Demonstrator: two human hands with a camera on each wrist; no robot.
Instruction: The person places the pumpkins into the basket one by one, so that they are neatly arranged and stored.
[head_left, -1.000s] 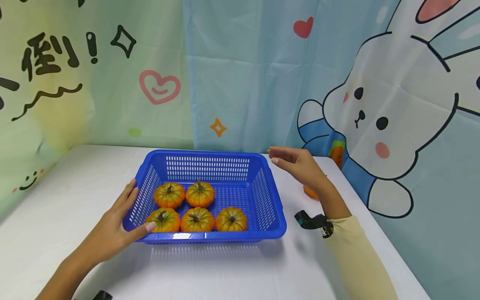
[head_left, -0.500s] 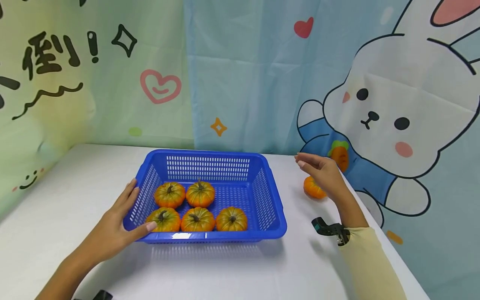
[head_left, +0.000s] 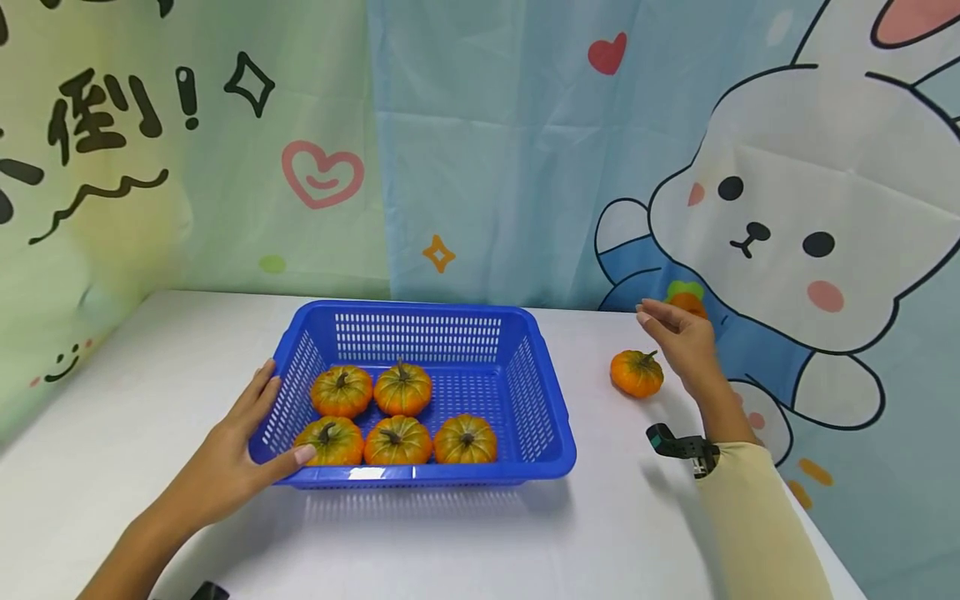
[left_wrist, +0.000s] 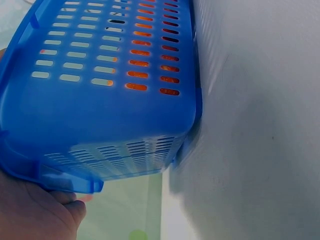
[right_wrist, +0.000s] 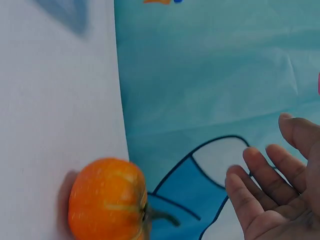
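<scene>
A blue slotted basket (head_left: 414,321) stands on the white table and holds several small orange pumpkins (head_left: 397,439). My left hand (head_left: 242,446) rests on the basket's near-left corner, fingers straight along its wall and thumb on the front rim; the left wrist view shows that blue wall (left_wrist: 100,85) close up. One more pumpkin (head_left: 636,372) lies alone on the table to the right of the basket. My right hand (head_left: 681,337) hovers open just right of that lone pumpkin (right_wrist: 107,199), fingers (right_wrist: 260,172) spread and apart from it.
A cartoon rabbit curtain (head_left: 765,217) hangs close behind the table's right and back edges. A small black clip (head_left: 678,446) sits at my right wrist. Bare white table (head_left: 150,375) lies left of and in front of the basket.
My right hand has swung rightward from beside the basket's far-right corner to just beyond the lone pumpkin, uncovering it. The left hand and basket have stayed put.
</scene>
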